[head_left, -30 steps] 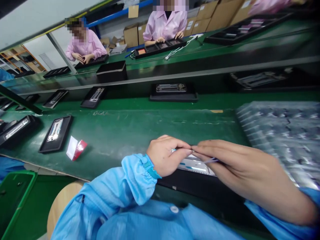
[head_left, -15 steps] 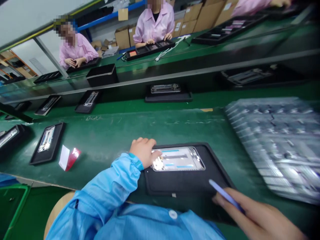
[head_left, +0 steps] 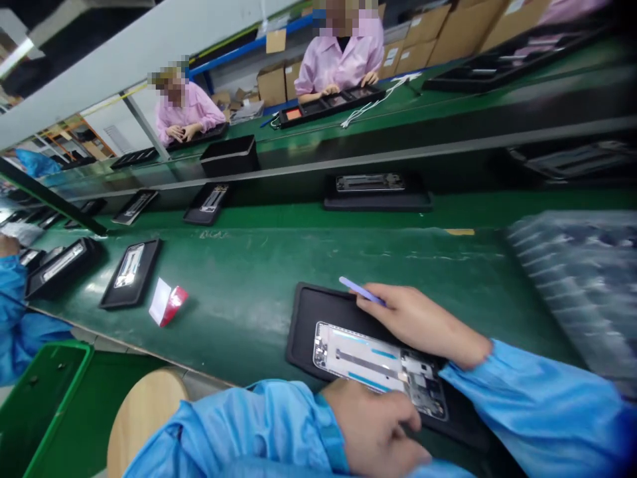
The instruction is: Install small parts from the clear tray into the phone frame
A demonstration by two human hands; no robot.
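A phone mid-frame (head_left: pixel 368 358), with blue strips and its circuit-board end to the right, lies in a black tray (head_left: pixel 304 302) on the green bench before me. My right hand (head_left: pixel 423 322) reaches over the tray's far side and holds a slim purple pry stick (head_left: pixel 361 291), its tip pointing left. My left hand (head_left: pixel 378 425) is at the near side of the phone frame, its fingers curled and slightly blurred. Whatever those fingers close on is hidden. My right wrist and sleeve cover part of the tray's far right side.
A red and white folded card (head_left: pixel 168 303) lies left on the bench, beside another tray with a phone frame (head_left: pixel 130 273). Stacked clear plastic trays (head_left: pixel 582 279) stand at right. Beyond, several trays sit on a green belt. Co-workers in pink (head_left: pixel 343 60) sit opposite; a blue sleeve (head_left: pixel 12 292) shows at far left.
The tray and phone frame have been turned around, so the board end moved from left to right. My right hand came up across the tray with the stick; my left hand moved nearer me.
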